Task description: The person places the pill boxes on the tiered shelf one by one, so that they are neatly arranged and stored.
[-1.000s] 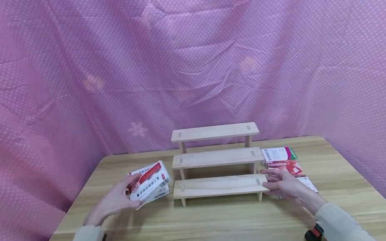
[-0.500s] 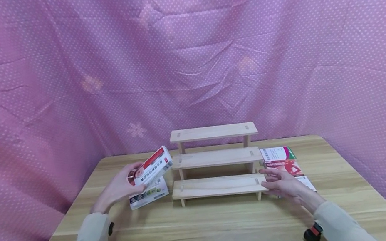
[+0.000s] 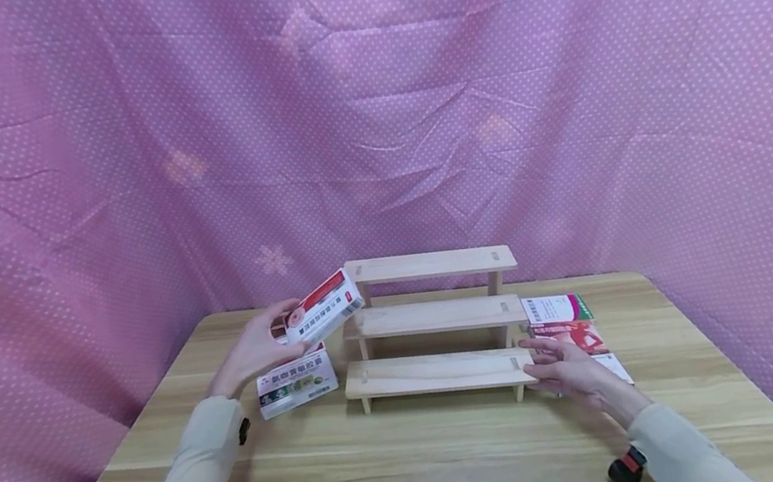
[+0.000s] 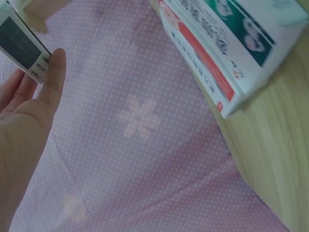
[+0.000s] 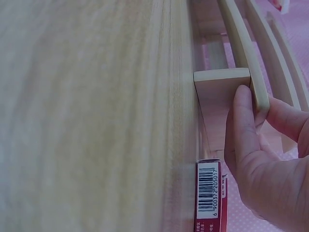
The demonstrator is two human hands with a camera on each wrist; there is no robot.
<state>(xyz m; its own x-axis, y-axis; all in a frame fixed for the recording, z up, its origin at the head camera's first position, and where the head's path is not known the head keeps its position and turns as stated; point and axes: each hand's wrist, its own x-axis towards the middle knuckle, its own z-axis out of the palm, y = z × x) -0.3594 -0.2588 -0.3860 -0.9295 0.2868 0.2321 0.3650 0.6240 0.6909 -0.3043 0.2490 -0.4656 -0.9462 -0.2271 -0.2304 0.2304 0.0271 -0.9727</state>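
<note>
box print [image 3: 325,308] blurred, right hand [image 5: 270,164] cut off

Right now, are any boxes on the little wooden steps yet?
None yet: all three steps of the wooden rack are bare. The left hand holds a red-and-white box up by the rack's top left corner. The right hand grips the bottom step's end. A green-and-white box and the boxes on the right lie on the table.
</note>
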